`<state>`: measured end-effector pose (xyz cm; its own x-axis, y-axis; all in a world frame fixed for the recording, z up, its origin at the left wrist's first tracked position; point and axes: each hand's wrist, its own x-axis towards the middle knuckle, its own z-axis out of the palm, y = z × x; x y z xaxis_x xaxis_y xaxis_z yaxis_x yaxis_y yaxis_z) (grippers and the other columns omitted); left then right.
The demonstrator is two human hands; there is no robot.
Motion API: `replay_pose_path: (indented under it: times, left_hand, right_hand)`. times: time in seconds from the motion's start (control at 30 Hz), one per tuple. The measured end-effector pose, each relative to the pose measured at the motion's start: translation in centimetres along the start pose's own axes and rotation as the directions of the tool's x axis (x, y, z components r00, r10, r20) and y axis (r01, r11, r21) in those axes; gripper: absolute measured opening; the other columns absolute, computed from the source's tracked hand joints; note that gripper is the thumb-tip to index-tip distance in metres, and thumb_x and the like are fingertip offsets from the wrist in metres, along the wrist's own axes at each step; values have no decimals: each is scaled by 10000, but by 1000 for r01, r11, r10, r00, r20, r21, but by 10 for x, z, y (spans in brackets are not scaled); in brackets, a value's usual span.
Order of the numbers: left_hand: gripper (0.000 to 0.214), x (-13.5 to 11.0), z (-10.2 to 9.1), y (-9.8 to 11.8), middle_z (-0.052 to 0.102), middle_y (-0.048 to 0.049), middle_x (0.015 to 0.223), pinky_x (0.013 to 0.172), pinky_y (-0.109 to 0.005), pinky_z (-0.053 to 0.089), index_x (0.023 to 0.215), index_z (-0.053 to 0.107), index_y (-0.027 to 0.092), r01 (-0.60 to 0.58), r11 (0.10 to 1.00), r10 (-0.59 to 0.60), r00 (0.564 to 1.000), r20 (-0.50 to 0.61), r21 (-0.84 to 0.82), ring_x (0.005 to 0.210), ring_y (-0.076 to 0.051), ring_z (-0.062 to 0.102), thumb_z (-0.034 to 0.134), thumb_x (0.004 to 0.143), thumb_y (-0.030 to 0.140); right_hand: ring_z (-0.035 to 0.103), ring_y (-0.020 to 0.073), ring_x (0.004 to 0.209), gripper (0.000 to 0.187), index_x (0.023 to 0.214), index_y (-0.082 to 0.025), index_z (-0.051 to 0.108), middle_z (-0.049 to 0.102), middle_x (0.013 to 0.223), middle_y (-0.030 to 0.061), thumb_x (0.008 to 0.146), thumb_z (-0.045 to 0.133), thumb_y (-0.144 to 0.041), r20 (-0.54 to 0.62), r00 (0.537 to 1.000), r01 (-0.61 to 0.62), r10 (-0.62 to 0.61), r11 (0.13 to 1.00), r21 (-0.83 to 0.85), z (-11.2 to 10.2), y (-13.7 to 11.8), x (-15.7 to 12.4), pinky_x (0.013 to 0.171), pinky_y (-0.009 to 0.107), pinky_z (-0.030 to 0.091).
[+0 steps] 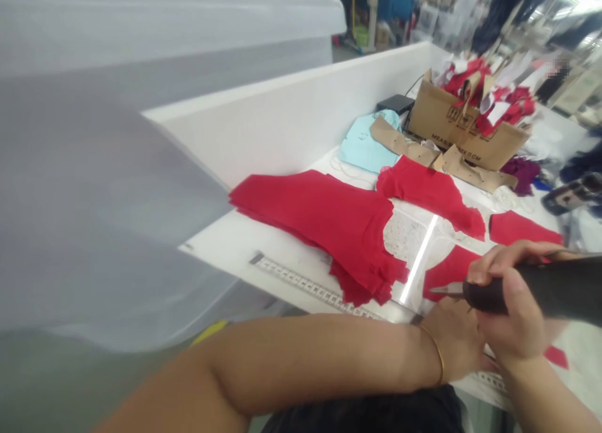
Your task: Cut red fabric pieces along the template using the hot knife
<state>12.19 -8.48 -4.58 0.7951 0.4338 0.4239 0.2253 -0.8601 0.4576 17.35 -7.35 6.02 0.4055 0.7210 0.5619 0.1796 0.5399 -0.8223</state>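
My right hand (522, 301) is closed around a black-handled tool with a pointed metal tip (486, 295). The tip points left, over a small red fabric piece (451, 270). Below it, my left hand (456, 336), with a thin gold bracelet at the wrist, is low at the near table edge. Its fingers are mostly hidden behind my right hand and wrist. To the left lies a stack of red cut fabric pieces (324, 210). A shiny clear strip (418, 260) runs between the stack and the small piece.
A measuring tape strip (301, 286) runs along the near edge of the white table (211, 257). Farther back are another red piece (430, 192), brown card patterns (475, 170), a light-blue sheet (367, 141) and a cardboard box (451, 123) of scraps. A white partition (301, 110) borders the table.
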Motion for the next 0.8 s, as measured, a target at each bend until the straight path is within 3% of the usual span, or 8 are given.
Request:
replay_pose_path:
  times: [0.17,0.37,0.57,0.8]
  left_hand:
    - [832,0,-14,-10,577,-243,1434,1159,-467,411,1376,576,43,-150,980,146,989,39,134,1380,-357,510,561,914,735]
    - [855,-1,-28,-13,492,-241,1525,1197,-435,340,1436,539,54,-138,957,112,987,115,256,1469,-338,415,464,945,750]
    - [880,-3,-26,-15,485,-254,1525,1177,-438,378,1440,538,54,-150,948,109,982,155,280,1445,-353,451,462,931,767]
    - [916,-6,-23,-17,507,-266,1503,1157,-445,416,1411,541,46,-163,940,134,984,115,299,1426,-371,476,536,877,789]
  right_hand:
    - [576,124,494,277,1007,-251,517,571,633,-99,819,718,-224,-158,980,112,-119,992,-53,-11,15,28,526,292,523]
    - [595,124,473,249,995,-219,535,616,615,-93,802,692,-215,-292,942,129,-166,981,-142,-23,46,56,553,311,549]
    - [610,128,463,253,987,-203,548,617,621,-85,781,695,-191,-318,930,157,-186,981,-114,-20,49,60,505,288,532]
    - [607,136,453,221,918,-216,550,616,599,-79,760,705,-216,-339,925,125,-173,979,-160,-20,55,59,498,295,533]
